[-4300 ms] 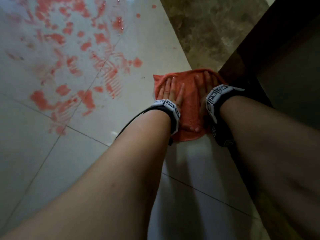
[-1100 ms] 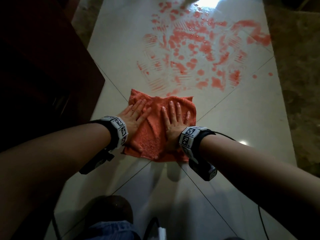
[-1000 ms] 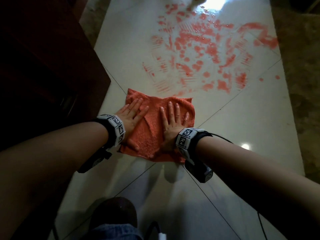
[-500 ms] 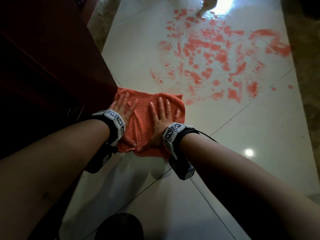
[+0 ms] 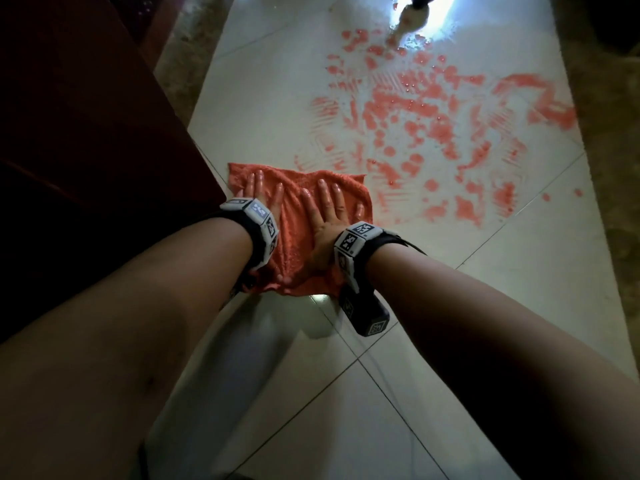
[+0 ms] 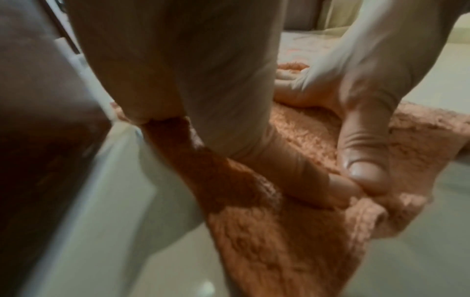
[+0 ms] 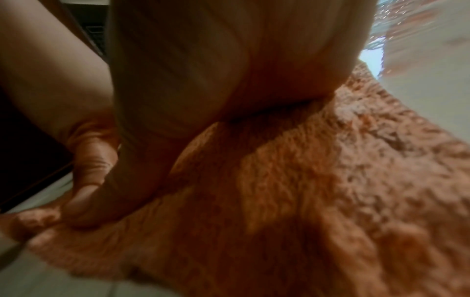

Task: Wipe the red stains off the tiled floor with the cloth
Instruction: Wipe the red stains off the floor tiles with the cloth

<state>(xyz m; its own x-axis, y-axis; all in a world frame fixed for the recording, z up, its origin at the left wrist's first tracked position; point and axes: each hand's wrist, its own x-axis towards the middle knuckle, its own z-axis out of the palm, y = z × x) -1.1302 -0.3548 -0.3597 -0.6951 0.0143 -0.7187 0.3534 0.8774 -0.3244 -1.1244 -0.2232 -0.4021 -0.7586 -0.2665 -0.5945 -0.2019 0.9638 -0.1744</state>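
An orange-red terry cloth (image 5: pixel 294 237) lies flat on the pale tiled floor (image 5: pixel 502 289), just below and left of a wide patch of red stains (image 5: pixel 415 133). My left hand (image 5: pixel 258 195) and right hand (image 5: pixel 325 216) press on it side by side, palms down, fingers straight and spread. In the left wrist view the cloth (image 6: pixel 292 241) bunches under my left hand (image 6: pixel 292 170), whose thumb meets the right thumb (image 6: pixel 363 160). The right wrist view shows my right hand (image 7: pixel 89 180) flat on the cloth (image 7: pixel 318 201).
A dark wooden cabinet (image 5: pixel 86 116) stands close on the left, its corner beside the cloth. A brown marbled border (image 5: pixel 616 185) runs along the right. A pale object (image 5: pixel 414 15) sits in a bright wet reflection beyond the stains. Bare tile lies near me.
Both hands have slid the cloth to the left, up beside the cabinet corner. The hands stay flat on it, and the stains look unchanged.
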